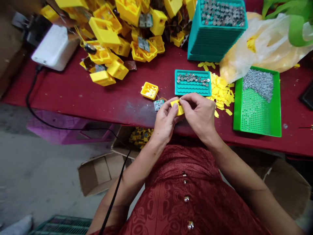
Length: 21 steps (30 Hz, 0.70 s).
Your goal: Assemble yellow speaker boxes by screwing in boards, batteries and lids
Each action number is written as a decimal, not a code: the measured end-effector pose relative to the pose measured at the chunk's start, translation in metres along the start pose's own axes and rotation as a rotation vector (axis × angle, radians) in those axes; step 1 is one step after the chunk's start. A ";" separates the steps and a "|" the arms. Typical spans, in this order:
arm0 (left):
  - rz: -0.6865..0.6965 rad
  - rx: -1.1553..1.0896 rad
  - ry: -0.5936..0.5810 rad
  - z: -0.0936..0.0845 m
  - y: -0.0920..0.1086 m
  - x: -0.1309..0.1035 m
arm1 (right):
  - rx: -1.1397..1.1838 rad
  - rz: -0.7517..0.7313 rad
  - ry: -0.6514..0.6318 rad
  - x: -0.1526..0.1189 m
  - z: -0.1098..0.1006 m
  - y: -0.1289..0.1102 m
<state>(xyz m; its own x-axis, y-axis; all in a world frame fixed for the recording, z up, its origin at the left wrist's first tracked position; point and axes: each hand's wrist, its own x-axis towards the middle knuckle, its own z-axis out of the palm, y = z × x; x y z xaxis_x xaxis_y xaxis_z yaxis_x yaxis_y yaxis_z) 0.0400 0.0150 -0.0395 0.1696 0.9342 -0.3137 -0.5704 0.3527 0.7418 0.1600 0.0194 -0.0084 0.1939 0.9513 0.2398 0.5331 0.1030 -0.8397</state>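
Observation:
My left hand [166,119] is closed around a small yellow plastic case [179,110], held just over the table's front edge. At the case's upper right edge, the thumb and forefinger of my right hand [201,114] are pinched together; whatever is between them is too small to make out. Beside my left fingers lies a small circuit board [158,104] with thin wires. The wires run toward an open yellow case half [149,90] lying on the table. Just beyond my hands sits a teal ribbed tray [193,89] with several button cells [192,78] in it.
Yellow cases [105,32] with boards are piled at the back left, near a white box [52,49] with a black cable. Stacked teal trays [212,42] stand behind. Loose yellow pieces [221,91] and a green tray [277,114] of small metal parts lie right. Cardboard boxes stand below.

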 end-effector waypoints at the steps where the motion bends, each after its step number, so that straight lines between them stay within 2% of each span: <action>1: 0.002 -0.005 -0.007 -0.001 0.000 0.001 | 0.039 0.023 -0.011 0.002 -0.002 0.000; 3: -0.007 -0.021 -0.017 -0.003 0.000 0.002 | 0.140 0.082 -0.052 0.006 -0.006 -0.001; 6: -0.017 -0.037 -0.031 -0.004 0.001 0.003 | 0.256 0.194 -0.178 0.015 -0.014 -0.001; 8: -0.017 -0.021 -0.055 -0.005 0.001 0.004 | 0.249 0.249 -0.274 0.019 -0.017 -0.001; 11: -0.020 0.025 -0.107 -0.007 0.000 0.005 | 0.137 0.266 -0.345 0.024 -0.019 -0.001; 14: -0.038 0.044 -0.158 -0.010 0.000 0.006 | 0.054 0.263 -0.337 0.027 -0.019 0.000; 18: -0.098 0.041 -0.160 -0.012 0.006 0.004 | 0.116 0.201 -0.380 0.037 -0.027 0.011; 21: -0.120 0.042 -0.135 -0.011 0.012 0.001 | -0.011 0.044 -0.219 0.056 -0.029 0.029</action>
<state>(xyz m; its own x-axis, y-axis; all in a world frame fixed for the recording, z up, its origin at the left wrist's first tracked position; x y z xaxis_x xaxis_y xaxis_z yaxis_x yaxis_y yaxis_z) 0.0246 0.0195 -0.0372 0.3421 0.8830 -0.3214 -0.5057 0.4613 0.7290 0.2099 0.0670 -0.0052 0.0342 0.9953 0.0907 0.5374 0.0582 -0.8413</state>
